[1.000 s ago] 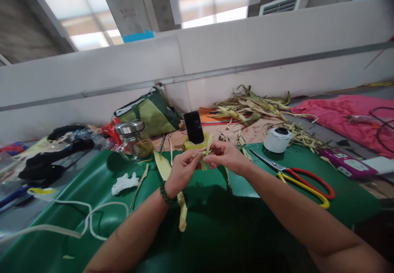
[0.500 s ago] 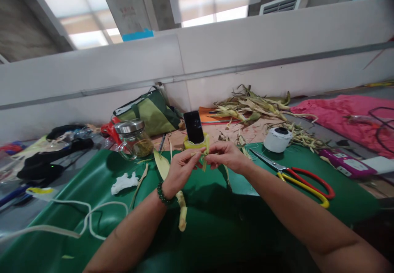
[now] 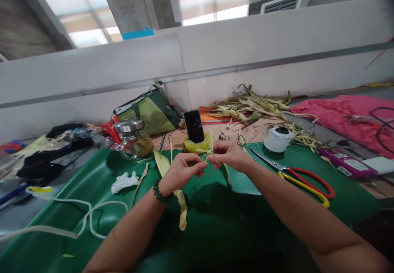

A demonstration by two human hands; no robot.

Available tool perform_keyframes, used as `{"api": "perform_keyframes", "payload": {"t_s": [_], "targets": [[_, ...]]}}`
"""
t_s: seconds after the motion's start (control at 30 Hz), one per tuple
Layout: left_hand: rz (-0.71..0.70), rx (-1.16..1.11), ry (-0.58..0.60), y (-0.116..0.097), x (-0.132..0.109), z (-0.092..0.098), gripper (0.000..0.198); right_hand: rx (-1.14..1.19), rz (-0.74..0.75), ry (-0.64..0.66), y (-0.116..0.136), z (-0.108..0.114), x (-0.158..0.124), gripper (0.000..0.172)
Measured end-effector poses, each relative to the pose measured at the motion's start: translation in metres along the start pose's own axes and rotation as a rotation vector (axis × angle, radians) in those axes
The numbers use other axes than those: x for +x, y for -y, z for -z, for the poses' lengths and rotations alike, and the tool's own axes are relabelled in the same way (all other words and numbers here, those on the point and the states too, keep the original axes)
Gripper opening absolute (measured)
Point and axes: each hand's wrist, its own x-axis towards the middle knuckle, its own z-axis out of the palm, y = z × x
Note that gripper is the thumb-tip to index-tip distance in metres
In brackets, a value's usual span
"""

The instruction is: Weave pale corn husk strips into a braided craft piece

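My right hand (image 3: 229, 154) pinches a small knotted bundle of pale green corn husk strips (image 3: 211, 147), with ends sticking up and to the left. Just left of it, my left hand (image 3: 186, 168), with a green bead bracelet at the wrist, has thumb and forefinger pressed together. Fine thread seems to show near its fingertips, but what they pinch is too small to make out. Behind the bundle, a black phone (image 3: 193, 126) leans in a yellow holder (image 3: 197, 145). Below my left wrist lies a twisted husk piece (image 3: 182, 210); a broad husk leaf (image 3: 161, 162) lies behind it.
Red-and-yellow-handled scissors (image 3: 303, 180) and a white spool (image 3: 278, 140) lie to the right on the green mat (image 3: 209, 232). Left are a glass jar (image 3: 135, 141), crumpled white tissue (image 3: 124, 182) and a white cable (image 3: 89, 215). Dry husks (image 3: 252, 104) pile up behind.
My left hand has come away from the husk bundle, moving slightly left and down. The bundle stays in my right hand, its strips now more in view.
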Motion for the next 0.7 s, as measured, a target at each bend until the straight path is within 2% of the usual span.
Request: {"api": "perform_keyframes", "payload": {"t_s": [0.27, 0.4, 0.57, 0.7], "targets": [[-0.014, 0.046, 0.023, 0.0, 0.0, -0.003, 0.027, -0.01, 0.014, 0.101, -0.007, -0.002, 0.002, 0.033], [-0.029, 0.106, 0.01, 0.002, 0.0, -0.008, 0.022, -0.009, 0.014, 0.057, -0.008, -0.005, 0.002, 0.031], [-0.073, 0.202, -0.035, -0.001, -0.003, -0.012, 0.024, 0.012, 0.071, -0.025, -0.011, -0.007, 0.002, 0.03], [-0.098, 0.286, -0.015, -0.005, -0.006, -0.014, 0.024, 0.025, 0.108, -0.09, -0.013, -0.009, 0.003, 0.029]]}}
